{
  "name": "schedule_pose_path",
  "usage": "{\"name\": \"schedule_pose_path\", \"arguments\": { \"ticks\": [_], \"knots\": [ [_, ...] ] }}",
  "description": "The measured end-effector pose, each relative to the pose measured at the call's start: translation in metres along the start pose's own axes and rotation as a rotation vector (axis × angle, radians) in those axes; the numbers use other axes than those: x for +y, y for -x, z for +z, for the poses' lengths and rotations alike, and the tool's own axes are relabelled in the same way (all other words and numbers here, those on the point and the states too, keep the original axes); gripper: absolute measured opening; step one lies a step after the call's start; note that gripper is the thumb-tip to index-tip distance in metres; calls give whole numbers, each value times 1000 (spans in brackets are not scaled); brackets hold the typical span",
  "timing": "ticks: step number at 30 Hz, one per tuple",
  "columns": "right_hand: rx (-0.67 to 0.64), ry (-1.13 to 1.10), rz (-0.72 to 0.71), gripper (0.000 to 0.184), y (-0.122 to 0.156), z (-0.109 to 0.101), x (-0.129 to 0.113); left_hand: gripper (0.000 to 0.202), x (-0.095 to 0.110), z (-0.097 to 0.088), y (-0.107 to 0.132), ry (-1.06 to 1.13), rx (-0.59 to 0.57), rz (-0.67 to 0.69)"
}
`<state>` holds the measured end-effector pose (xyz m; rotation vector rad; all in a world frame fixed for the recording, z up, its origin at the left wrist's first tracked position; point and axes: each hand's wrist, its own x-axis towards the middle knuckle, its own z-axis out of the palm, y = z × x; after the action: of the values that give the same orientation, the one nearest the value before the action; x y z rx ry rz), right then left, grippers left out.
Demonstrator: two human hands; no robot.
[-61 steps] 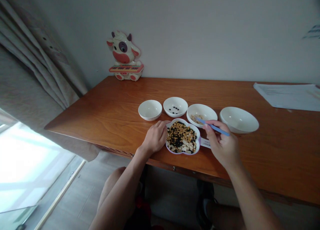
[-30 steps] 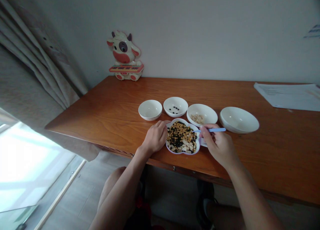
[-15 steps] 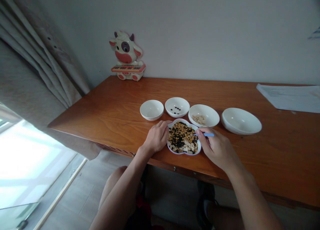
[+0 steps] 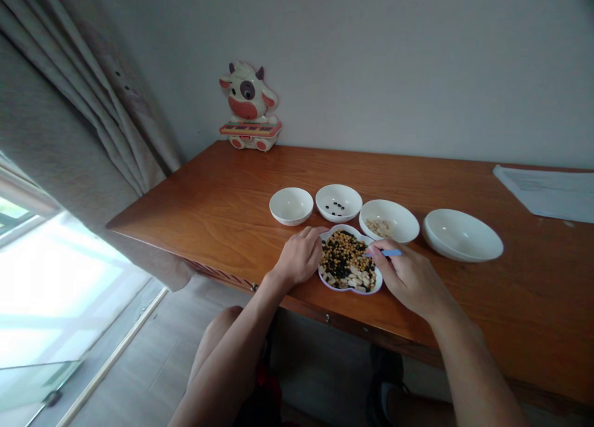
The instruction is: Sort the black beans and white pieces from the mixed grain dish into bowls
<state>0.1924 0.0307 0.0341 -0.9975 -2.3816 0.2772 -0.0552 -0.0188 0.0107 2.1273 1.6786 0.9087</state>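
A flower-shaped white dish point(image 4: 332, 234) of mixed yellow, black and pale beans sits near the table's front edge. My left hand point(image 4: 299, 255) rests curled against the dish's left rim. My right hand point(image 4: 408, 276) pinches blue tweezers point(image 4: 387, 252), whose tips point into the beans at the dish's right side. Behind the dish stand four white bowls: an empty small one point(image 4: 291, 205), one with a few black beans point(image 4: 338, 202), one with pale beans point(image 4: 388, 221), and a larger empty one point(image 4: 461, 234).
The wooden table point(image 4: 223, 192) meets the wall at the back. A cow toy with a keyboard point(image 4: 249, 107) stands at the back left. Papers point(image 4: 550, 192) lie at the far right. Curtains point(image 4: 69, 99) hang to the left, with a bright window below.
My right hand brought the blue tweezers from over the pale-bean bowl back down to the mixed dish. The left hand stayed on the dish rim. The camera turned slightly left.
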Motion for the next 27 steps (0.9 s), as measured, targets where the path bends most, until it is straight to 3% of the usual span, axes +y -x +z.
{"name": "schedule_pose_path", "arguments": {
  "ticks": [4, 14, 27],
  "knots": [
    [-54, -1, 46, 31, -3, -1, 0, 36, 1, -1, -1, 5, -5, -4],
    [-32, -115, 93, 31, 2, -3, 2, 36, 2, -1, 0, 10, -2, 1],
    [-9, -8, 54, 31, 1, 0, -1, 35, 1, -1, 0, 10, 3, 5]
  ]
}}
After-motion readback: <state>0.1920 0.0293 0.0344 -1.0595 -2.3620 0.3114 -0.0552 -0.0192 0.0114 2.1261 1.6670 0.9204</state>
